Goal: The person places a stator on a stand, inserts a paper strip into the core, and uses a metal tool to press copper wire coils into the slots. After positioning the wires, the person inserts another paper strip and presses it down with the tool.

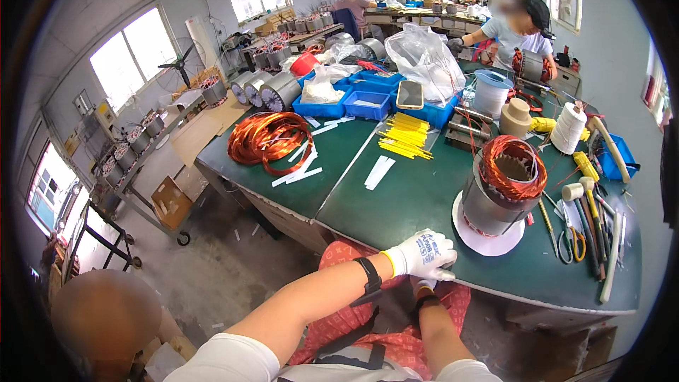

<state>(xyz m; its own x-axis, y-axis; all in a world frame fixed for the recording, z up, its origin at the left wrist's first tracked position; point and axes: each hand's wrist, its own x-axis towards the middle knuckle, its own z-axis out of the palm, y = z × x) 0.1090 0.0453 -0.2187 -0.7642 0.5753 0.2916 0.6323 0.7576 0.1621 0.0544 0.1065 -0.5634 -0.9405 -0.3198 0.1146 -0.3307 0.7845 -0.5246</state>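
Observation:
My left hand [422, 255], in a white glove with blue print, is at the table's front edge with its fingers curled inward. Whatever those fingers hold is hidden. Below it my right hand [424, 284], also white-gloved, is mostly covered by the left one, so its fingers do not show. Just right of my hands, a steel motor stator [491, 206] stands upright on a white round pad [488, 243]. Orange copper windings [511, 185] bulge from its top.
Copper wire coils [265, 140], yellow strips [406, 136] and white strips [380, 172] lie on the green table [339, 219]. Scissors [570, 235], mallets [590, 201] and a thread cone [568, 128] sit at the right. Behind are blue bins [368, 104]; a co-worker [520, 32] handles another stator.

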